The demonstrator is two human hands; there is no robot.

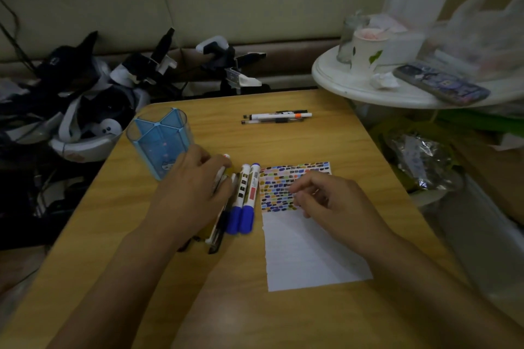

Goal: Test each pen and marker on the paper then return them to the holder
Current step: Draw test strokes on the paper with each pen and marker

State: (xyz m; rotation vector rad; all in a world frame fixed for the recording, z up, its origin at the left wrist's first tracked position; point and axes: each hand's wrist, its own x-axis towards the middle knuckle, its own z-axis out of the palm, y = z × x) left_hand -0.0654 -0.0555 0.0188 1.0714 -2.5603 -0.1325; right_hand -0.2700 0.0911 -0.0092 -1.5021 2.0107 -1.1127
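A clear blue holder point(160, 140) stands upright at the left of the wooden bench point(297, 142). Just right of it, the left hand point(192, 187) curls its fingers round a marker point(222, 171) in a cluster of pens. Beside that cluster lie two blue-capped markers point(246, 198). The paper point(306, 246), its top filled with coloured strokes, lies further right; the right hand point(326, 198) hovers above it, fingers loosely bent, holding nothing. Three pens point(276, 117) lie at the far edge.

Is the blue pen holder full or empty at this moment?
Empty, as far as visible: no pens stick out of the upright holder. The pens and markers lie on the table.
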